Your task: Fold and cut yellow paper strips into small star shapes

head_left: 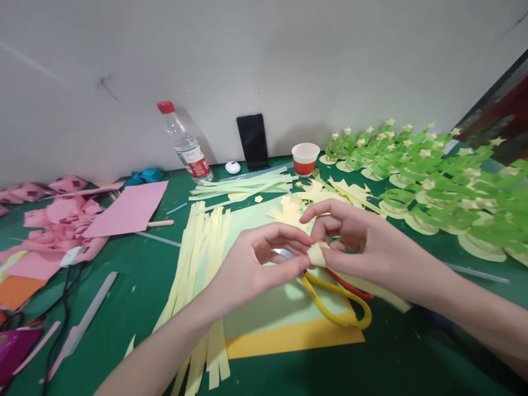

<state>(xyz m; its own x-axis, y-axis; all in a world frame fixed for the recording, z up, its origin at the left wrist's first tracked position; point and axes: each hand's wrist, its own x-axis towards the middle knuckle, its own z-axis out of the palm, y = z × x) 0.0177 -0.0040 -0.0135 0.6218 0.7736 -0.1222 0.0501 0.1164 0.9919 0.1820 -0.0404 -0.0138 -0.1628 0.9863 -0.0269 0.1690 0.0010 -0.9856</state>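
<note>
Both hands meet over the middle of the table around a pale yellow paper strip. The strip is looped over a fingertip, and its long tail seems to hang down behind my right hand. My left hand pinches the loop between thumb and fingers. My right hand pinches it from the other side, index finger bent above. Beneath them lies a pair of scissors with yellow and red handles, blades partly hidden. It rests on light green paper sheets with an orange-yellow sheet under them.
Pale yellow strips lie left of the sheets, light green strips behind. A bottle, a phone and a paper cup stand by the wall. Green paper trees fill the right; pink paper pieces the left.
</note>
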